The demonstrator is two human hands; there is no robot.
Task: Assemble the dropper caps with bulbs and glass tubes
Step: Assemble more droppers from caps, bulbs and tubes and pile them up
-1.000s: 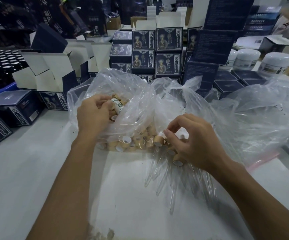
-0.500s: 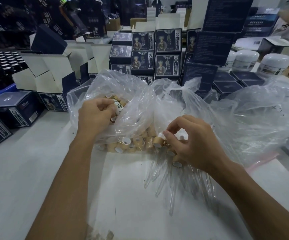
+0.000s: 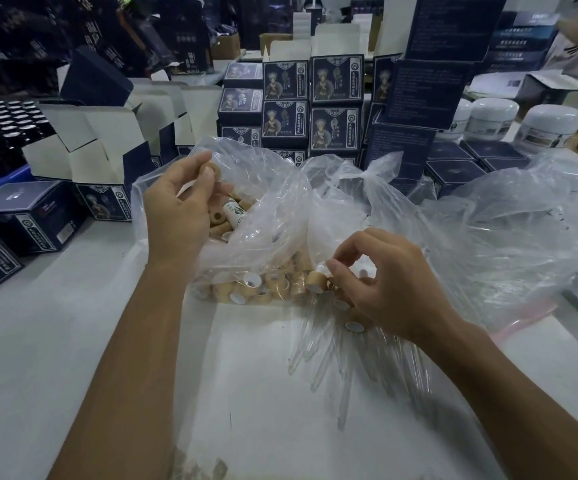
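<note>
Left hand (image 3: pixel 176 209) pinches a cap (image 3: pixel 211 169); right hand (image 3: pixel 384 289) grips droppers (image 3: pixel 329 292).

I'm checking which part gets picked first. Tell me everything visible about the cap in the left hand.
The cap is a short tan ring, wood-like in look, with a round hole through its middle. The left hand pinches it at the fingertips, lifted above the open clear bag of similar caps. No bulb or glass tube is fitted to it.
</note>
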